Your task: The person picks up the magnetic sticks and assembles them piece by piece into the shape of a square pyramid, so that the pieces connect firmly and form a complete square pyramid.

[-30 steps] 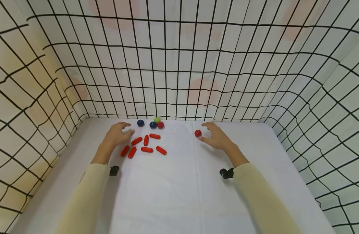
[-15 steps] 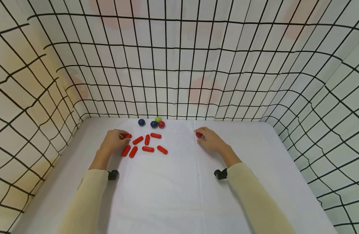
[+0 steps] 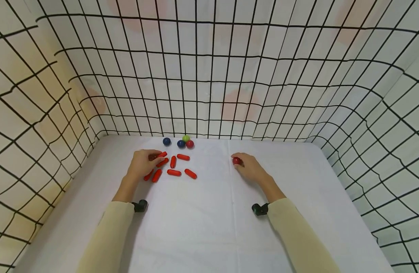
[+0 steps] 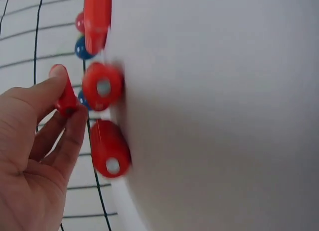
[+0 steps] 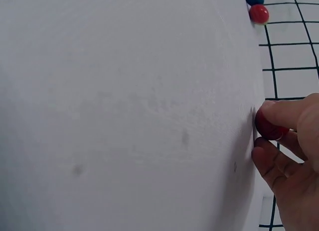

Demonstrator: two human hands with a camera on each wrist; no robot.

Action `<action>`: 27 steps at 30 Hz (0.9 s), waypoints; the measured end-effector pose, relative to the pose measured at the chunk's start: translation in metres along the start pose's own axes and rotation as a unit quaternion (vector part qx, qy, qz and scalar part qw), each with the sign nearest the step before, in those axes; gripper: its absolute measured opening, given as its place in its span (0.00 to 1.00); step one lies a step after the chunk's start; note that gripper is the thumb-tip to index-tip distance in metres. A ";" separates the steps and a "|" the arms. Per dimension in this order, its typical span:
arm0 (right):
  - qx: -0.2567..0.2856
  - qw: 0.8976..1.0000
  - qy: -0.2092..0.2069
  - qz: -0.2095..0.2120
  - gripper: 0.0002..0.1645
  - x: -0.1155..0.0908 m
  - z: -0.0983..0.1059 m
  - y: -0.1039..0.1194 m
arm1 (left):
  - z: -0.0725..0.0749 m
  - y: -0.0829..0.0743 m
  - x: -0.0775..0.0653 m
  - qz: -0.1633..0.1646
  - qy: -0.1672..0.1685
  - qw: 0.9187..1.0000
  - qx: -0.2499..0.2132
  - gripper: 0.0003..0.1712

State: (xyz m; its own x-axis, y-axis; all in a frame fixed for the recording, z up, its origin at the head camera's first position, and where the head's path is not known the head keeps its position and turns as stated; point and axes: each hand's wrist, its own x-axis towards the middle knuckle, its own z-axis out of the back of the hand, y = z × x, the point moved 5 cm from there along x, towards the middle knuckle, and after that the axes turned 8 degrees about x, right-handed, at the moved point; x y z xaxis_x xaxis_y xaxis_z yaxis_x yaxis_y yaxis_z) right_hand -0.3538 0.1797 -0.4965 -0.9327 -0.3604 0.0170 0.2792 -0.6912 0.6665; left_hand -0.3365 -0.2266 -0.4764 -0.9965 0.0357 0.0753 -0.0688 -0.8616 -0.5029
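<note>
The left hand (image 3: 140, 163) pinches a red cylinder (image 4: 66, 95) (partly hidden by that grip) just beside loose red cylinders (image 3: 174, 172); the right hand (image 3: 250, 167) pinches a red ball (image 3: 236, 161), also partly covered.

No legible lettering, label, brand, number or sign can be read in the head view or in either wrist view.
</note>
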 end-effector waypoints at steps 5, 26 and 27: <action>0.023 1.000 -0.008 -0.015 0.28 -0.007 0.000 -0.004 | -0.008 -0.020 -0.002 -0.028 0.004 0.999 -0.032 0.22; 0.098 0.994 -0.053 0.009 0.25 -0.027 -0.009 0.002 | -0.059 -0.093 -0.002 -0.095 0.050 0.990 -0.087 0.16; 0.104 0.993 -0.053 0.009 0.25 -0.028 -0.010 0.003 | -0.061 -0.095 -0.002 -0.099 0.050 0.990 -0.085 0.16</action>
State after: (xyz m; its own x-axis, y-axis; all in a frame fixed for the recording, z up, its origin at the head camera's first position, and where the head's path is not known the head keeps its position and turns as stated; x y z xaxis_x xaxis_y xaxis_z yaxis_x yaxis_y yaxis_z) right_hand -0.3251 0.1819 -0.5023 -0.9501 -0.2954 0.1006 0.2523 -0.5373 0.8048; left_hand -0.3310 -0.1139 -0.4811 -0.9618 0.2525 0.1057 -0.2617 -0.7350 -0.6256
